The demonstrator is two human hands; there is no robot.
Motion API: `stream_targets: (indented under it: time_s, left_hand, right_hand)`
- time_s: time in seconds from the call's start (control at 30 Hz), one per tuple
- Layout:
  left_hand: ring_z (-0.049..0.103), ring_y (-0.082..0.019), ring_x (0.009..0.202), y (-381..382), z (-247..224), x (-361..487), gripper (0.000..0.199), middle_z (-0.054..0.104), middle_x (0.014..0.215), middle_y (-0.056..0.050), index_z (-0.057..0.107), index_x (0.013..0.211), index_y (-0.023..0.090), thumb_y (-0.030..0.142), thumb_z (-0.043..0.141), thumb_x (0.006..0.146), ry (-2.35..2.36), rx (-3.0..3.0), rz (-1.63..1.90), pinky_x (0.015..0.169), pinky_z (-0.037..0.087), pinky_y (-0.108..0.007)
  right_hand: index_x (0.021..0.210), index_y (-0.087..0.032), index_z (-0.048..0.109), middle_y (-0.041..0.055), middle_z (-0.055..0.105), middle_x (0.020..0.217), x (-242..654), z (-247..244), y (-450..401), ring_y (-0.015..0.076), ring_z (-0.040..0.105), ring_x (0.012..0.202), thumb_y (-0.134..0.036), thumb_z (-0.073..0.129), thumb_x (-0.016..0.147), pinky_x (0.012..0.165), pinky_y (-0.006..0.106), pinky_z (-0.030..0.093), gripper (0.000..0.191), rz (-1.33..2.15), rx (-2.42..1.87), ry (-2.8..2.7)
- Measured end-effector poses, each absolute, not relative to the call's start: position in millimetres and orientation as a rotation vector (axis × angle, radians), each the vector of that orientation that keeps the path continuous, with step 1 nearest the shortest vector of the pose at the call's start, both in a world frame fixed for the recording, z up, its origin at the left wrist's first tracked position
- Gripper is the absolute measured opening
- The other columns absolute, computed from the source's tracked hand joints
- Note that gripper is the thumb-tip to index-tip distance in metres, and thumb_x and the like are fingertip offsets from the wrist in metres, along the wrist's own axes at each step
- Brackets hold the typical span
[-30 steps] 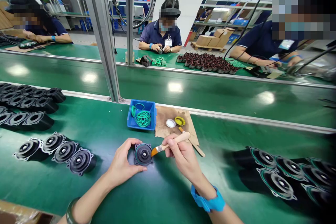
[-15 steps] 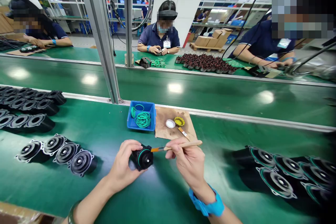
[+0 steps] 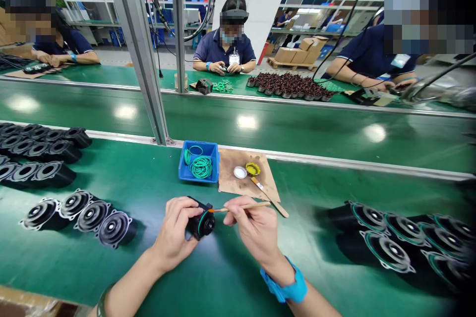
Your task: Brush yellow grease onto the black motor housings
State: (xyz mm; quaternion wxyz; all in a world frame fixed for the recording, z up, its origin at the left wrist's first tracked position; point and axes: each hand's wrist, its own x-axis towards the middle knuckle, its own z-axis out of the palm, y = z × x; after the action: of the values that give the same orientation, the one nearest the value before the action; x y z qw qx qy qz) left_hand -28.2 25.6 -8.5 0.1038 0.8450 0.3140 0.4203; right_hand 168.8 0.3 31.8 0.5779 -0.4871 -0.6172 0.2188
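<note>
My left hand [image 3: 178,233] is closed around a black round housing [image 3: 206,226] with a green rubber ring seated on its end. It is tilted, its ringed end turned toward my right hand. Between the fingers of my right hand [image 3: 255,225] is a thin brush [image 3: 219,210] with a wooden handle, its orange bristles touching the housing's edge by the ring. Beyond my hands, a blue bin [image 3: 181,171] holds loose green rings [image 3: 201,167]. Beside it, a stained cardboard sheet [image 3: 232,187] carries a white cap [image 3: 240,172], a yellow dish [image 3: 253,169] and a second brush [image 3: 275,203].
Black housings stand at the left [image 3: 91,215] and in rows behind [image 3: 48,171]. More housings with green rings [image 3: 394,250] stand at the right. A metal post [image 3: 137,49] rises from the bench's far edge. Co-workers [image 3: 225,49] sit across the line.
My right hand and the brush have shifted left, bringing the bristles along the housing's upper edge. The housing has turned a little in my left hand. The second brush's handle is now uncovered.
</note>
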Motion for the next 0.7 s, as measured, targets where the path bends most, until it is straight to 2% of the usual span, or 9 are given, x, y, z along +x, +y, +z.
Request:
stream_targets:
  time_s: [0.13,0.27,0.37,0.47,0.7]
  left_hand:
    - [0.059,-0.026,0.104,25.3,-9.9,-29.5,0.038,0.062,0.107,-0.011,0.052,0.115,0.017,0.007,0.066,0.081,0.931,2.493,1.218,0.089,0.046,-0.041]
    - [0.058,-0.025,0.105,25.9,-10.6,-31.1,0.04,0.062,0.109,-0.011,0.052,0.117,0.017,0.008,0.067,0.081,0.954,2.467,1.172,0.09,0.044,-0.04]
    - [0.058,-0.025,0.105,26.2,-10.3,-31.3,0.043,0.061,0.11,-0.011,0.051,0.119,0.017,0.009,0.068,0.08,0.972,2.438,1.149,0.09,0.044,-0.04]
    - [0.059,-0.025,0.104,26.7,-9.8,-30.8,0.044,0.061,0.11,-0.01,0.051,0.117,0.018,0.008,0.067,0.077,1.006,2.388,1.15,0.089,0.044,-0.04]
    - [0.06,-0.025,0.102,30.0,-8.5,-32.0,0.047,0.061,0.106,-0.007,0.053,0.11,0.02,0.01,0.075,0.07,1.069,2.178,1.147,0.087,0.046,-0.039]
  right_hand:
    - [0.071,-0.019,0.068,0.0022,0.071,0.061,165.0,34.6,-2.6,0.0128,0.065,0.047,-0.039,0.054,0.101,0.045,0.023,0.052,0.039,0.486,-1.096,-1.51]
    - [0.071,-0.021,0.063,0.0018,0.071,0.065,162.1,37.1,-5.6,0.0141,0.067,0.058,-0.028,0.052,0.102,0.055,0.025,0.054,0.034,0.398,-0.941,-1.673]
    - [0.081,-0.02,0.059,0.0033,0.071,0.07,159.6,37.4,-7.8,0.0137,0.061,0.056,-0.019,0.046,0.103,0.055,0.027,0.05,0.026,0.259,-0.768,-1.839]
    - [0.086,-0.019,0.057,0.0033,0.065,0.064,157.0,35.7,-10.4,0.0152,0.053,0.053,-0.02,0.041,0.104,0.051,0.03,0.043,0.024,0.195,-0.722,-1.958]
    - [0.075,-0.016,0.06,0.0021,0.054,0.056,157.0,36.3,-11.6,0.0162,0.039,0.052,-0.018,0.031,0.104,0.05,0.033,0.03,0.041,0.062,-0.635,-2.2]
